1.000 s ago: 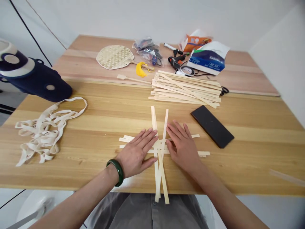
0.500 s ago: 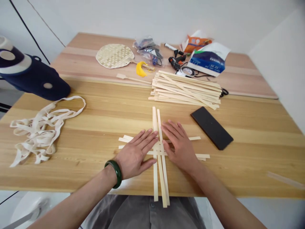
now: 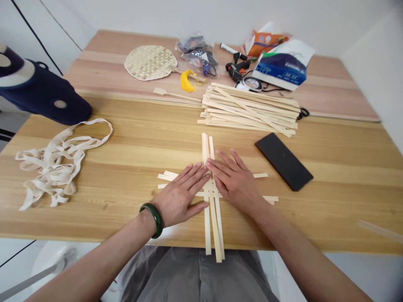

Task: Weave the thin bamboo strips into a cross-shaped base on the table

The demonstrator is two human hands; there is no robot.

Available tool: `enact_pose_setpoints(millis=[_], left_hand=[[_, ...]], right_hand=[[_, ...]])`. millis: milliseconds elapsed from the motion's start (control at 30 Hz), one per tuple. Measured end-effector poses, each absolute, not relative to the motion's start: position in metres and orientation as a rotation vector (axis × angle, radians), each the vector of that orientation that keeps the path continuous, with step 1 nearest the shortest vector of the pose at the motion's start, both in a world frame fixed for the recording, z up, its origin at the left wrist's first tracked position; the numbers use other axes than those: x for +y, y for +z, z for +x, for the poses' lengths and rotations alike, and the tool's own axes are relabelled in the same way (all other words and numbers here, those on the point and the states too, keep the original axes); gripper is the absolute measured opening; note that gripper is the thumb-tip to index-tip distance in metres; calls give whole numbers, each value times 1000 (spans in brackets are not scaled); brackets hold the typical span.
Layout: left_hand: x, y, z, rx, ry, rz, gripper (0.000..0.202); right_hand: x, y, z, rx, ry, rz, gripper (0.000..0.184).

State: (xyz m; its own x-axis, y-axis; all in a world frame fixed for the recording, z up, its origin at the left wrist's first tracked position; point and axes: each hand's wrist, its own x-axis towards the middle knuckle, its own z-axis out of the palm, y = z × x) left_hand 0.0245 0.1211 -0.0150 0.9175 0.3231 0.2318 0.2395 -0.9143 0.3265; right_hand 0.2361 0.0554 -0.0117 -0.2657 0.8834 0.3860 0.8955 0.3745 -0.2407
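Pale flat bamboo-like strips (image 3: 207, 228) cross each other on the table in front of me, some running toward me and past the front edge, others sideways. My left hand (image 3: 181, 195) lies flat on the left side of the crossing, fingers stretched out, with a dark green bangle on its wrist. My right hand (image 3: 234, 180) rests on the right side with its fingers spread, its fingertips reaching the upright strips close to my left fingertips. The hands hide part of the crossing.
Behind lies a pile of loose strips (image 3: 248, 110). A black phone-like slab (image 3: 283, 161) is at the right; white cloth tape (image 3: 63, 163) and a navy bottle (image 3: 47, 94) are at the left. Farther back are a woven fan (image 3: 151, 63), a glue gun (image 3: 236, 70) and a blue box (image 3: 281, 67).
My right hand has moved left over the upright strips, its fingertips now nearly meeting my left ones. My left hand stays on the strips. The view has tilted slightly.
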Motion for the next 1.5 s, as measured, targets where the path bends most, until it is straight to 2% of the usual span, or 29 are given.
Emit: enact_pose_setpoints(millis=[200,433,567,700,967,1200,1500], left_hand=[[122,-16,24,399,384,2762,70],[123,-17,25,385,378,2752,65],[122,-15,25,387,350,2755,65],[120,-14,25,407,319,2780,65],[113,-11,29,477,325,2796,62],[98,-11,30,556,313,2836,87],[104,-12,29,551,238,2924,86]], right_hand=[[49,-13,240,-2142,-35,-1570,45],[47,-14,237,-2073,60,-1573,39],[39,-10,237,-2084,172,-1611,49],[25,-10,238,-2108,128,-1601,59],[17,-15,238,-2024,108,-1536,39],[19,-15,236,-2041,50,-1540,38],[24,-13,233,-2066,30,-1589,32]])
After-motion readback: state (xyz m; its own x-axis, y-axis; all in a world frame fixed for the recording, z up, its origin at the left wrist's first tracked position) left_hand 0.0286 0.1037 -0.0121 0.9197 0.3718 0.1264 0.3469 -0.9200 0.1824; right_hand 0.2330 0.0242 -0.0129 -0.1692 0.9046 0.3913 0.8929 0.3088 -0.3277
